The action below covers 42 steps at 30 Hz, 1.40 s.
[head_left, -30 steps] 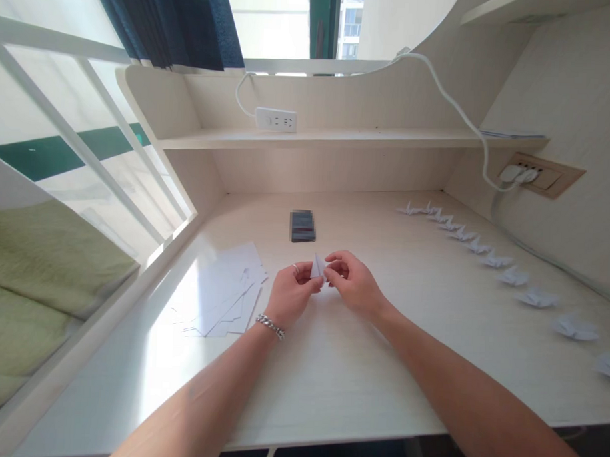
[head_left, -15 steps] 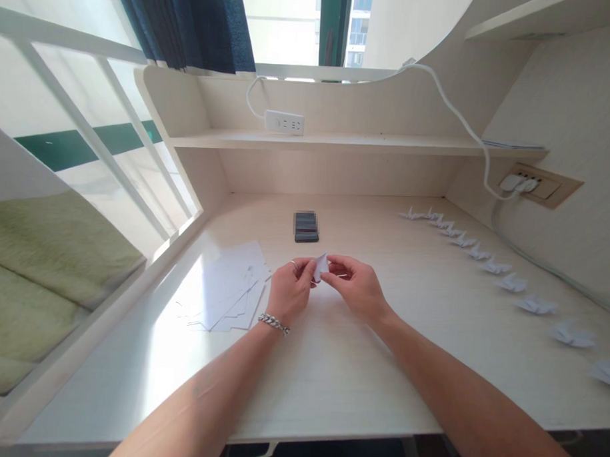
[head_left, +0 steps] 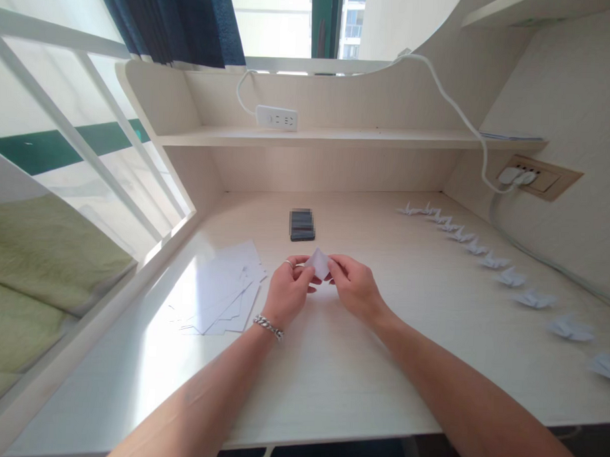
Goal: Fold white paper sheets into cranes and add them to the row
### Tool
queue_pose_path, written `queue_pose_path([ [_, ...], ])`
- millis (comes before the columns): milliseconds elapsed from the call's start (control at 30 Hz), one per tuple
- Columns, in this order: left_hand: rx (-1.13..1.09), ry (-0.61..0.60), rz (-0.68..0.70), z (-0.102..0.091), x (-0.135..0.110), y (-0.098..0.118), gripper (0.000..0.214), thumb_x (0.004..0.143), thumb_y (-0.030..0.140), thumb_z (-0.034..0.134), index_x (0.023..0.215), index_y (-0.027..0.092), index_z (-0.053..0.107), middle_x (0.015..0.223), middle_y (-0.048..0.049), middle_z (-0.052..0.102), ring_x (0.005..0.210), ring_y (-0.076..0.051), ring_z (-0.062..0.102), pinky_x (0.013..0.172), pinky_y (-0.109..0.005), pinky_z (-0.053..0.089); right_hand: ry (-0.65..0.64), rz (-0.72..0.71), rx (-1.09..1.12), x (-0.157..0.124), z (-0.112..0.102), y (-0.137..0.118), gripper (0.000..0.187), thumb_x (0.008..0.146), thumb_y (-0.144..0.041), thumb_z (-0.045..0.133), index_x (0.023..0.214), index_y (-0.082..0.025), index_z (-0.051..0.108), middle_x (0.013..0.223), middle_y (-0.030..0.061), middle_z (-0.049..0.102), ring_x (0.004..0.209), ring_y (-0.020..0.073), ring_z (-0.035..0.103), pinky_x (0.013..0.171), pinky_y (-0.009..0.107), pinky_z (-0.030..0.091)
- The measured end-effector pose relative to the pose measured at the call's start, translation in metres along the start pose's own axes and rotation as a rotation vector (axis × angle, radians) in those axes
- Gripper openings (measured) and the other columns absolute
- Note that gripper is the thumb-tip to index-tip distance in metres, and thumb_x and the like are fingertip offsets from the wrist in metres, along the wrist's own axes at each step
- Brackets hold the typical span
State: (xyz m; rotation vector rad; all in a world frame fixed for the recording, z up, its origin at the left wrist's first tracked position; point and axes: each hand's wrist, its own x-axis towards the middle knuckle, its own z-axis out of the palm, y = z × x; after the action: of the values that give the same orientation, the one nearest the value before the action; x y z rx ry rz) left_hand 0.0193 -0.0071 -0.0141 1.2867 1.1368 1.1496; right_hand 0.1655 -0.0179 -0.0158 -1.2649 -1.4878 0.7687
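Observation:
A small folded piece of white paper [head_left: 318, 262] is held up between my two hands above the desk, its pointed tip facing away from me. My left hand [head_left: 289, 286], with rings and a chain bracelet, pinches its left side between thumb and fingers. On the opposite side, my right hand [head_left: 356, 283] grips the right corner with thumb and forefinger. Loose white sheets [head_left: 223, 279] lie overlapping on the desk to the left of my left hand. Just beyond the folded paper rests a dark, phone-like object [head_left: 302, 225], its surface blurred.
Several folded paper cranes [head_left: 494, 260] stand in a curved row along the right side of the desk [head_left: 320, 376]. A white power strip [head_left: 277, 118] sits on the shelf [head_left: 338, 138]. From the wall socket [head_left: 541, 178] a white cable [head_left: 440, 86] runs upward.
The folded paper has turned from a narrow, edge-on view to a wider diamond shape facing me. My right hand's fingers have shifted on its right corner. The whole view has moved slightly.

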Motion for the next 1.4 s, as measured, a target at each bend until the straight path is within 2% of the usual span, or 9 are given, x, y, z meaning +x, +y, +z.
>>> queue_pose_path([
  [100,0.021,-0.018,-0.041,-0.001,-0.001,0.002,0.030,0.082,0.037,0.065,0.098,0.012,0.064,0.085,-0.0098,0.072,0.078,-0.020,0.070,0.055,-0.025,0.056,-0.105,0.219,0.279,0.004,-0.001,0.001,0.024,0.088,-0.035,0.051,0.090,-0.017,0.066,0.080,0.0065,0.070,0.074,0.0191,0.068,0.066,0.032,0.055],
  [167,0.027,-0.040,-0.049,-0.001,-0.002,0.003,0.030,0.081,0.041,0.066,0.088,0.011,0.065,0.084,-0.0107,0.071,0.079,-0.021,0.070,0.053,-0.024,0.055,-0.107,0.251,0.308,0.006,-0.002,0.003,0.023,0.085,-0.037,0.055,0.088,-0.017,0.065,0.080,0.0057,0.070,0.074,0.0184,0.067,0.064,0.030,0.054],
  [300,0.014,-0.093,-0.047,-0.001,-0.003,0.002,0.029,0.080,0.041,0.068,0.080,0.012,0.065,0.079,-0.0096,0.069,0.076,-0.021,0.070,0.053,-0.025,0.057,0.032,0.087,0.131,0.006,-0.004,0.009,0.024,0.081,-0.042,0.064,0.084,-0.018,0.065,0.080,0.0049,0.069,0.074,0.0187,0.064,0.065,0.030,0.052],
  [433,-0.008,-0.123,-0.050,-0.001,-0.003,0.000,0.030,0.077,0.042,0.071,0.080,0.012,0.066,0.078,-0.0097,0.070,0.074,-0.021,0.070,0.053,-0.027,0.058,0.101,0.011,-0.030,0.004,-0.005,0.008,0.020,0.083,-0.038,0.062,0.078,-0.019,0.066,0.077,0.0039,0.069,0.073,0.0188,0.062,0.068,0.031,0.049],
  [800,-0.087,-0.170,-0.034,-0.001,-0.006,0.005,0.037,0.076,0.043,0.073,0.094,0.011,0.068,0.083,-0.0105,0.071,0.078,-0.021,0.069,0.057,-0.028,0.059,0.074,-0.043,-0.158,-0.001,-0.006,0.001,0.017,0.088,-0.032,0.054,0.082,-0.020,0.066,0.076,0.0027,0.068,0.070,0.0178,0.059,0.066,0.030,0.042],
  [1033,-0.155,-0.117,-0.030,-0.004,-0.008,0.012,0.042,0.074,0.048,0.073,0.101,0.016,0.067,0.083,-0.0062,0.069,0.073,-0.018,0.068,0.054,-0.027,0.057,0.055,-0.103,-0.153,-0.002,-0.006,0.002,0.017,0.088,-0.029,0.053,0.083,-0.021,0.067,0.080,0.0029,0.070,0.074,0.0187,0.061,0.069,0.030,0.044],
  [1267,-0.132,-0.089,-0.009,-0.007,-0.002,0.008,0.022,0.075,0.031,0.070,0.086,0.013,0.069,0.075,-0.0055,0.070,0.070,-0.017,0.068,0.061,-0.029,0.058,-0.002,-0.178,-0.092,-0.001,-0.007,0.003,0.016,0.088,-0.026,0.055,0.083,-0.023,0.069,0.084,0.0019,0.071,0.079,0.0183,0.063,0.073,0.029,0.046],
  [1400,-0.062,-0.116,0.066,-0.007,-0.002,0.005,0.016,0.073,0.020,0.067,0.087,0.013,0.067,0.074,-0.0047,0.071,0.068,-0.016,0.068,0.064,-0.029,0.058,0.004,-0.172,-0.035,0.000,-0.008,0.006,0.015,0.087,-0.028,0.057,0.085,-0.023,0.071,0.088,0.0029,0.072,0.083,0.0192,0.064,0.077,0.030,0.048],
])
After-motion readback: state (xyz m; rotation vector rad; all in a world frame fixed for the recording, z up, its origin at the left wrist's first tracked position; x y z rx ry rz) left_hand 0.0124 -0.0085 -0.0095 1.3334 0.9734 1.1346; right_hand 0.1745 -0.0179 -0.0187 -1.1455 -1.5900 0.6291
